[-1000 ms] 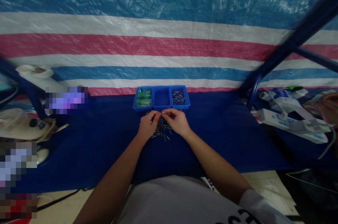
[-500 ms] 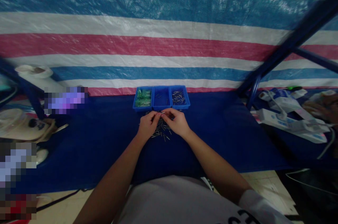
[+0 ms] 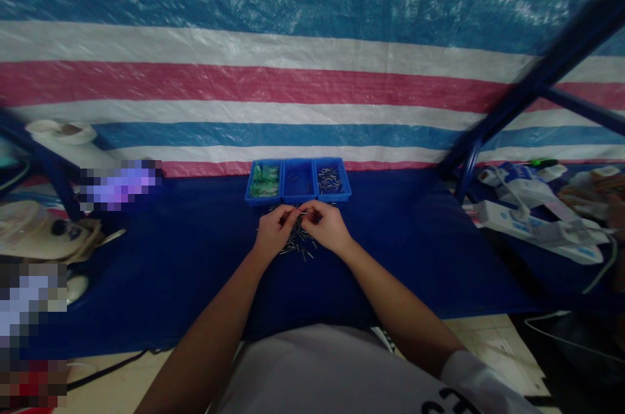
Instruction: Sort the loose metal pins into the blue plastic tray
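My left hand [image 3: 274, 230] and my right hand [image 3: 326, 226] meet fingertip to fingertip, both in a pinch. Between them shows a thin metal pin [image 3: 303, 213], partly covered by the fingers. Beneath and in front of my hands lies a loose pile of similar metal pins [image 3: 301, 248] on the dark blue tabletop [image 3: 205, 271]. Just beyond stands a blue three-part tray [image 3: 299, 200]. Its left part holds green-tinted clear bags [image 3: 265, 179], its middle part a few pins, its right part several metal pins [image 3: 331, 179].
A white power strip [image 3: 541, 232] with plugs and cables lies at the right. On the left are a white roll [image 3: 68, 140] and a beige tub [image 3: 29, 232]. A blue metal frame bar [image 3: 527, 92] slants at the right, and a striped tarp [image 3: 303, 85] hangs behind.
The fingers of my right hand have shifted slightly around the pin, and a bit more of it shows. Tray and pile look the same.
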Action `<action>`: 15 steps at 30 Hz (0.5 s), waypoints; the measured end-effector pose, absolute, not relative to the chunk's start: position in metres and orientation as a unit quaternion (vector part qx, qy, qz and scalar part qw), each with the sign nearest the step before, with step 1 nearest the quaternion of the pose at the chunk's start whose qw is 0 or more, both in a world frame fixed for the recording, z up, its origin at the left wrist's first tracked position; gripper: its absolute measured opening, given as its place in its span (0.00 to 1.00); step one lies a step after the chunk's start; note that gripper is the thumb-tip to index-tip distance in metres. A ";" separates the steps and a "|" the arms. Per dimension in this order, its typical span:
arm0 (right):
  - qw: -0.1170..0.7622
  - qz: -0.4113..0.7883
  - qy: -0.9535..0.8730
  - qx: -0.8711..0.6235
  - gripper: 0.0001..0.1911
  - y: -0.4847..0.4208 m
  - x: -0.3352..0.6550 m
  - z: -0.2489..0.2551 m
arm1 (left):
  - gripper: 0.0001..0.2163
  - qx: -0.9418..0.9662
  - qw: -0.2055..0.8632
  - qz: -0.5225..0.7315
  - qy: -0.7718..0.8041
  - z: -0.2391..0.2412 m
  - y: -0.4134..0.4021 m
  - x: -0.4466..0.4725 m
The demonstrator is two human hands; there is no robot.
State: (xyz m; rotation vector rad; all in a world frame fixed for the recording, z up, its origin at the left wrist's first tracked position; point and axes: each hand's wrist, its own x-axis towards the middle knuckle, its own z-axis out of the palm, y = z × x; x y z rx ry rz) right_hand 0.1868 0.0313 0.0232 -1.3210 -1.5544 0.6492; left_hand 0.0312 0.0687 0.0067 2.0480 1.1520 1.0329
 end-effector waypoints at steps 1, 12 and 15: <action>0.477 0.266 -0.637 -0.544 0.11 0.031 0.187 0.023 | 0.13 0.763 0.283 0.388 0.432 0.006 0.069 0.031; 0.487 0.217 -0.647 -0.545 0.11 0.031 0.187 0.029 | 0.14 0.771 0.268 0.375 0.440 0.006 0.069 0.031; 0.489 0.222 -0.649 -0.540 0.11 0.031 0.187 0.027 | 0.14 0.768 0.265 0.382 0.440 0.006 0.069 0.031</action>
